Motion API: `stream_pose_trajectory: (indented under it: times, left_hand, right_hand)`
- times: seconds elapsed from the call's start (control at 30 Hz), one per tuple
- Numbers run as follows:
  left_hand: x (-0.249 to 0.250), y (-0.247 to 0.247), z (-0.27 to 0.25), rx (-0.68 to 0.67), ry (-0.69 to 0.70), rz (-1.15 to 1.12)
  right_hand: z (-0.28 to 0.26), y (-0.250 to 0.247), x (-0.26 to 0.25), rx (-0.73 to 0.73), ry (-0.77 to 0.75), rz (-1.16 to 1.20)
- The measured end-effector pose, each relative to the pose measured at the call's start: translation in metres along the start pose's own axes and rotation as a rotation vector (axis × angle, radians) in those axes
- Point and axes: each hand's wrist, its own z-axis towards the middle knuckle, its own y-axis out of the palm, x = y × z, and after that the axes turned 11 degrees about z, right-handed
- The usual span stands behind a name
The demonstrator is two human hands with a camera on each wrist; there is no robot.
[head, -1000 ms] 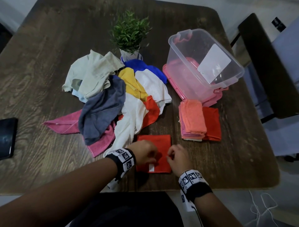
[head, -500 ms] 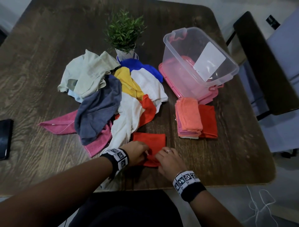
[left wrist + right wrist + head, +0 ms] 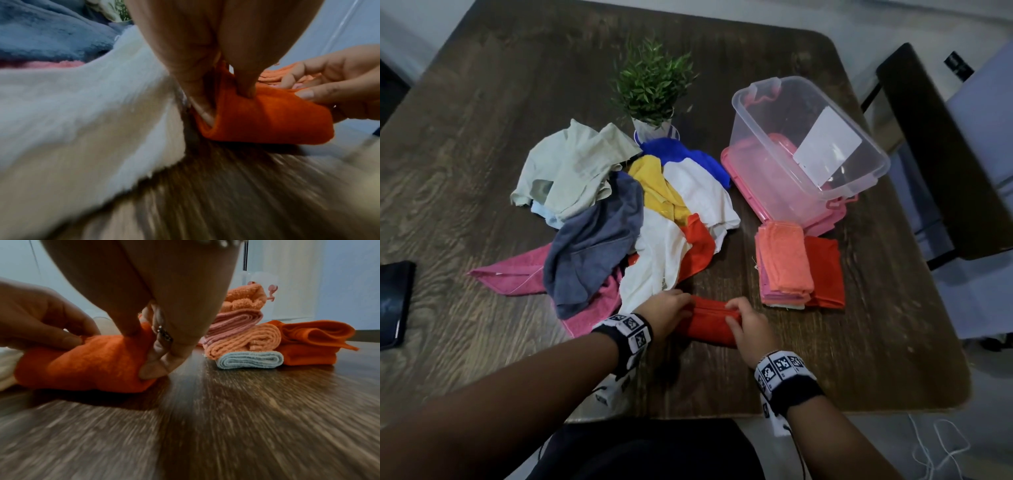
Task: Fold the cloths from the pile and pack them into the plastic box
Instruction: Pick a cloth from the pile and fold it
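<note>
A red-orange cloth (image 3: 707, 322) lies folded into a narrow strip near the table's front edge. My left hand (image 3: 671, 308) pinches its left end, thumb and fingers (image 3: 244, 84) on the fold (image 3: 267, 120). At its right end my right hand (image 3: 744, 320) grips the same cloth (image 3: 86, 363). The loose pile (image 3: 619, 212) of grey, white, yellow, blue and pink cloths spreads behind my left hand. The clear plastic box (image 3: 808, 147) lies tilted on its pink lid at the back right. A stack of folded cloths (image 3: 799, 267) lies in front of it.
A small potted plant (image 3: 652, 92) stands behind the pile. A dark phone (image 3: 393, 303) lies at the table's left edge. A dark chair (image 3: 941, 154) stands off the right side. In the right wrist view the folded stack (image 3: 252, 340) sits just beyond my right hand.
The near edge of the flat red-orange square has been lifted and folded away from me, so it is now a narrow strip. Both hands moved forward with it.
</note>
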Motion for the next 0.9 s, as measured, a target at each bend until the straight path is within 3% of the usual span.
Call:
stream_pose_trajectory:
  times: [0.2,0.3,0.43,0.5,0.57,0.63,0.67,0.73,0.8,0.83,0.9]
  left_hand:
    - [-0.002,0.006,0.02,-0.009,0.082,0.253]
    - [0.008,0.005,0.024,-0.155,-0.008,0.326]
    - [0.012,-0.001,0.029,-0.309,0.032,0.417]
    - [0.012,-0.009,0.03,-0.203,0.075,0.361]
    - [0.014,-0.02,0.026,0.046,0.173,0.391]
    - [0.016,-0.023,0.018,0.265,0.292,0.498]
    - [0.015,-0.019,0.014,0.304,0.347,0.545]
    - [0.011,-0.01,0.006,0.152,0.41,0.632]
    - [0.007,-0.003,-0.002,-0.149,0.386,0.602]
    - [0.007,-0.003,-0.004,-0.233,0.345,0.56]
    - [0.005,-0.005,-0.003,-0.212,0.288,0.452]
  right_hand:
    - [0.017,0.008,0.0,-0.002,0.023,-0.223]
    - [0.022,0.006,-0.005,-0.085,0.029,-0.242]
    - [0.023,0.001,-0.009,-0.253,0.093,-0.22]
    - [0.021,-0.005,-0.008,-0.137,-0.021,-0.202]
    - [0.018,-0.014,-0.008,0.038,-0.194,-0.221]
    - [0.01,-0.019,-0.012,0.16,-0.269,-0.367]
    - [0.006,-0.019,-0.013,0.162,-0.26,-0.472]
    - [-0.004,-0.011,-0.012,0.007,-0.212,-0.639]
    - [-0.013,-0.001,-0.002,-0.174,-0.116,-0.609]
    - [-0.017,0.002,0.001,-0.173,-0.068,-0.518]
    - [-0.02,0.007,0.007,-0.054,0.042,-0.314]
